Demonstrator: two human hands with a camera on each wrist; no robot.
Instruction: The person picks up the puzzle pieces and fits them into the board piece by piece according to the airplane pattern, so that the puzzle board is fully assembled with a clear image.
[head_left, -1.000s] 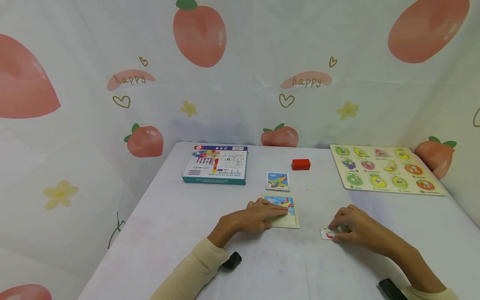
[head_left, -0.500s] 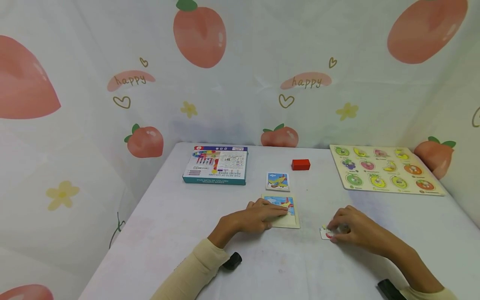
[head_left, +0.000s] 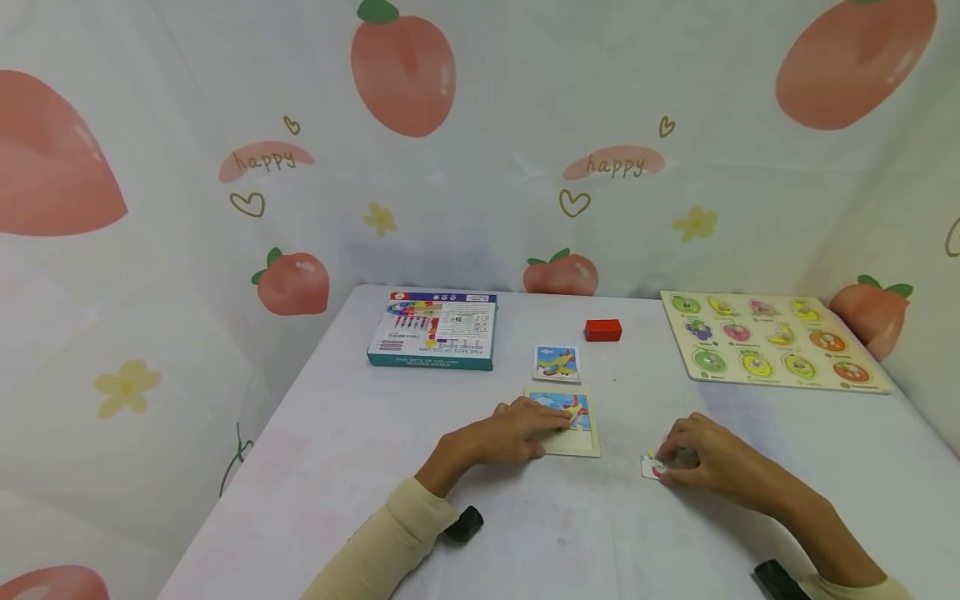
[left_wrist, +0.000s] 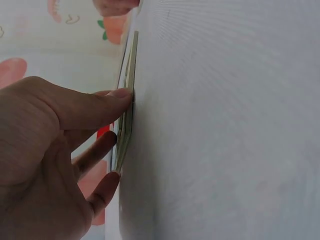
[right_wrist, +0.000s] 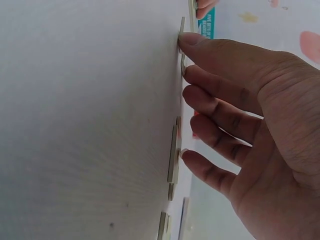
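Note:
My left hand [head_left: 517, 433] rests on a small wooden puzzle board [head_left: 555, 444], its forefinger stretched over the sky-and-aeroplane picture [head_left: 560, 400]. In the left wrist view, the thumb lies against the near edge of the board [left_wrist: 134, 65]. To the right, my right hand [head_left: 708, 458] pinches a small white puzzle piece [head_left: 649, 468] with red and yellow marks, low over the table. Thumb and forefinger are at its edges. The right wrist view shows this piece [right_wrist: 182, 27] edge-on and several other thin pieces [right_wrist: 173, 155] on the cloth beneath the hand.
Just behind the board sits a small stack of aeroplane picture cards [head_left: 557, 364]. A red block [head_left: 603, 331] lies beyond it. At the back left is a flat teal-edged box [head_left: 432, 332]. A large fruit puzzle board [head_left: 772, 342] lies at the back right.
The left forefinger has shifted slightly to the left on the puzzle picture, showing more of the yellow part. My right hand stays nearly in place at the white piece.

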